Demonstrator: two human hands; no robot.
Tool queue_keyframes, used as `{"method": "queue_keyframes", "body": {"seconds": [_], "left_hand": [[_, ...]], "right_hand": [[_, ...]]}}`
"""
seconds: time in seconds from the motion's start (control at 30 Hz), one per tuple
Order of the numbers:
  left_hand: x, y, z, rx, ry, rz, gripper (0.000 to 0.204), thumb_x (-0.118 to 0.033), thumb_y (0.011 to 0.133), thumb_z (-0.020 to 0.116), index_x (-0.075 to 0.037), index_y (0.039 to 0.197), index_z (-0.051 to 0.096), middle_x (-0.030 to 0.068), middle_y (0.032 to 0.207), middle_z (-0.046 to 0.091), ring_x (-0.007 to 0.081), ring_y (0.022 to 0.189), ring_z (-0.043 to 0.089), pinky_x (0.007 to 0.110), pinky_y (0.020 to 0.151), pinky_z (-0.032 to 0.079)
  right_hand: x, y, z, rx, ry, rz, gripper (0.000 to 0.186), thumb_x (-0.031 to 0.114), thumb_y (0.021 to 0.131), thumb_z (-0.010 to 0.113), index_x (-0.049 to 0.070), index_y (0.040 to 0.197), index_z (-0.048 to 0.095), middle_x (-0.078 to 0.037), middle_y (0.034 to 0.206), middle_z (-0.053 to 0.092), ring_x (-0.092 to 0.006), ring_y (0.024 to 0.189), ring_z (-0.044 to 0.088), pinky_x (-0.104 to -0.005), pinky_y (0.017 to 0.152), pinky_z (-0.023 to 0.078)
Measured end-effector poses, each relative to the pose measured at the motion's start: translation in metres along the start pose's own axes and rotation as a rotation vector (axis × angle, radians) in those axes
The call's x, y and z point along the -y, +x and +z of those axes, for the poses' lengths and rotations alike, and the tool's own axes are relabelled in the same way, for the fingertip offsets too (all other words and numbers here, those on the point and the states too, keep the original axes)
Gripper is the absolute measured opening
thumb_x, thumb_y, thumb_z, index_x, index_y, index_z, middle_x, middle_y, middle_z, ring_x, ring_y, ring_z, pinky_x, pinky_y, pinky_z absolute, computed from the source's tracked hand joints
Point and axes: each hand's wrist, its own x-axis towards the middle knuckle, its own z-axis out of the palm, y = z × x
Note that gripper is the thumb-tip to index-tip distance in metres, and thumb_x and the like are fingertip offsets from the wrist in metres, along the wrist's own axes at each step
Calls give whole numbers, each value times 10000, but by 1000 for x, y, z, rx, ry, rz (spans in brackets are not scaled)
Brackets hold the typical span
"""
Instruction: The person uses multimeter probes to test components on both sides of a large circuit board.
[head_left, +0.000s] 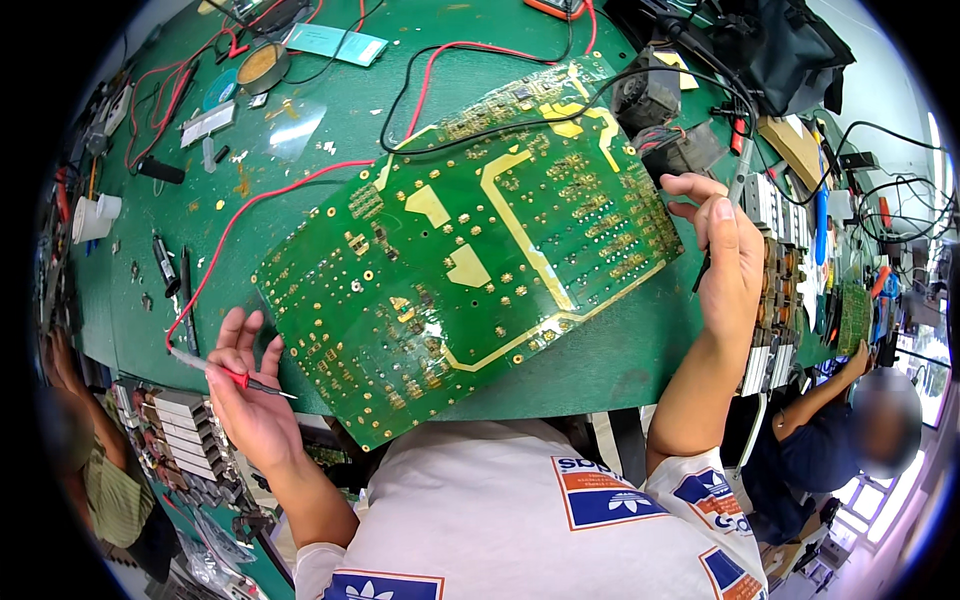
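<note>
A large green circuit board [465, 222] lies tilted on the green worktable in front of me, its solder side with bare gold-coloured tracks facing up. Beside its lower left corner, my left hand [255, 405] is closed loosely round a red test probe [236, 378]; the metal tip points right, apart from the board. My right hand [728, 262] is off the board's right edge, pinching a black test probe [740, 172] with a greyish sleeve. Its dark tip hangs below the fingers, also clear of the board. A red lead [240, 212] and a black lead [397, 106] run across the table.
Part of an orange meter [555, 8] shows at the far edge. Two pen-like tools [166, 264], a round tin [263, 68] and a white cup [92, 220] stand or lie leftward. Boards with heat sinks [180, 428] flank me on both sides. Other people [830, 440] work nearby.
</note>
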Motion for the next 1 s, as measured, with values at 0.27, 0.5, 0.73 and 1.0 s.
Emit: {"method": "queue_keyframes", "body": {"seconds": [0.27, 0.5, 0.73, 1.0], "left_hand": [[-2, 3, -7, 62, -55, -101, 345, -354, 1081, 380, -102, 857, 452, 236, 1435, 466, 304, 1265, 506, 424, 969, 483], [1, 2, -9, 111, 1, -86, 350, -340, 1081, 377, -88, 853, 460, 268, 1419, 482, 269, 1196, 530, 368, 918, 519], [8, 4, -2, 57, 53, 4, 361, -329, 1085, 346, -83, 840, 444, 314, 1367, 504, 257, 1114, 573, 348, 850, 552], [15, 1, -1, 30, 131, 87, 376, -360, 1079, 352, -79, 843, 435, 321, 1358, 511, 265, 1117, 571, 344, 824, 559]], "right_hand": [[-2, 1, 8, -41, -1, 15, 407, 302, 1051, 466, -42, 1110, 675, 9, 838, 578, -51, 705, 388, -229, 659, 358], [-3, -1, 2, -1, -1, 44, 406, 299, 1050, 464, -36, 1101, 688, -46, 974, 678, -56, 726, 418, -227, 675, 382], [-1, 2, 1, 150, -151, -259, 345, 229, 1009, 492, -48, 968, 694, -135, 913, 722, -289, 1101, 630, -393, 933, 469], [-1, 0, 9, 244, -291, -382, 295, 212, 976, 545, -46, 955, 685, -151, 1035, 724, -388, 1185, 579, -480, 1018, 420]]}}
